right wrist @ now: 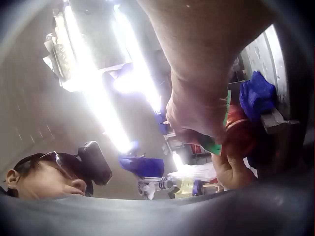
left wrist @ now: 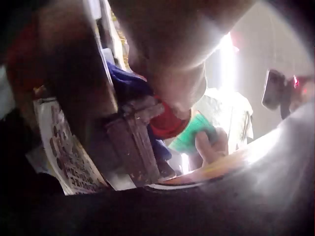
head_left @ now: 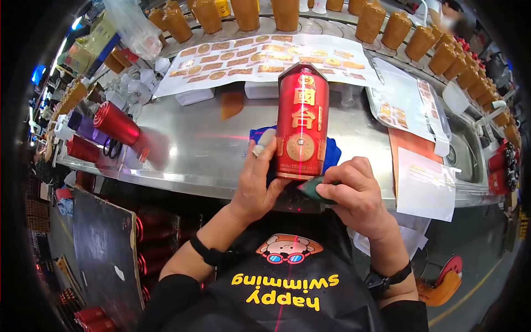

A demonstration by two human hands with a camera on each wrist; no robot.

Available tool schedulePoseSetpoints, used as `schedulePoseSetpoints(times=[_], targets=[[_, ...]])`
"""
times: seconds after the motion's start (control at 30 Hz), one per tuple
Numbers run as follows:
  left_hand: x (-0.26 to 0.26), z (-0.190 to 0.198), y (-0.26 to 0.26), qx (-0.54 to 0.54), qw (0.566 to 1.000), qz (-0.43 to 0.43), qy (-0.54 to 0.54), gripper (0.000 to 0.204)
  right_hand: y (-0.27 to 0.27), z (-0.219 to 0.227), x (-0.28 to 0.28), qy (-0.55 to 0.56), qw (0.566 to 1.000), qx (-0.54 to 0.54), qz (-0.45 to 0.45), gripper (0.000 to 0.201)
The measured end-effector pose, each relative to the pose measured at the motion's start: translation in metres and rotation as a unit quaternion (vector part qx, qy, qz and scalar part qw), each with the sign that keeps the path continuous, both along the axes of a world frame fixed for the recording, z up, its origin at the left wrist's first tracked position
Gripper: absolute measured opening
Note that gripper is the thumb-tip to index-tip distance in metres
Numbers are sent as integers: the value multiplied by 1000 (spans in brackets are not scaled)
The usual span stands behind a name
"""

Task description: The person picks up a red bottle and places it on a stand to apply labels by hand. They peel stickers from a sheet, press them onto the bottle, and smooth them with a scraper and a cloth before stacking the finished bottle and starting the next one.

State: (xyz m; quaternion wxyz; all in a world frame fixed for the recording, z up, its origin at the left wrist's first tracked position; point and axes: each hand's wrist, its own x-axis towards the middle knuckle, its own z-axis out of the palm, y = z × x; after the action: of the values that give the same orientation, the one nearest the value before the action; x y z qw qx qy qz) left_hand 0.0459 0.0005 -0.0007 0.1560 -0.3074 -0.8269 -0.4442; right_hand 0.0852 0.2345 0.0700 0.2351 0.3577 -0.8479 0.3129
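A red bottle [head_left: 304, 124] with gold lettering and a round gold emblem points away from me over the steel bench. My left hand [head_left: 253, 185] grips its lower left side, with a pale cover on one fingertip. Between the thumb and fingers of my right hand [head_left: 357, 193] is a flat green piece [head_left: 314, 190], pinched right at the bottle's base. That green piece [left wrist: 192, 135] also shows beside the red base in the left wrist view. A blue cloth [head_left: 332, 154] lies behind the bottle, partly hidden by it.
A sheet of gold-brown stickers [head_left: 221, 61] lies across the back of the bench. More stickers are on a tray [head_left: 381, 99] to the right, near a sink [head_left: 467, 149]. Brown bottles [head_left: 246, 14] line a curved conveyor. Another red bottle [head_left: 117, 122] stands left.
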Motion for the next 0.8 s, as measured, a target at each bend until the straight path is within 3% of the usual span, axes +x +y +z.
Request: schedulePoseSetpoints(times=[0.1,0.13,0.27,0.37,0.47,0.53,0.67,0.77,0.8], targets=[[2,43,18,-146,975,73,152,83,1,2,-1,-5,1000,2,6,28],[-1,50,22,-177,970,36,165,86,2,2,-2,-8,1000,2,6,27],[-10,26,15,-131,979,7,155,86,2,-1,-1,-13,1000,-14,3,27],[-8,8,3,-35,997,7,66,84,2,-1,-1,-9,1000,-21,5,26],[-2,51,11,-152,982,15,114,85,2,0,-1,-12,1000,-15,12,26],[-6,57,20,-225,962,0,156,87,2,1,-3,-13,1000,-13,12,26],[-12,26,12,-104,984,2,146,85,4,-3,-2,-16,1000,-23,9,26],[-10,10,1,-39,998,-10,52,85,5,-3,-3,-16,1000,-23,12,27],[-9,14,1,-65,996,-4,65,87,4,-3,-3,-18,999,-22,17,28]])
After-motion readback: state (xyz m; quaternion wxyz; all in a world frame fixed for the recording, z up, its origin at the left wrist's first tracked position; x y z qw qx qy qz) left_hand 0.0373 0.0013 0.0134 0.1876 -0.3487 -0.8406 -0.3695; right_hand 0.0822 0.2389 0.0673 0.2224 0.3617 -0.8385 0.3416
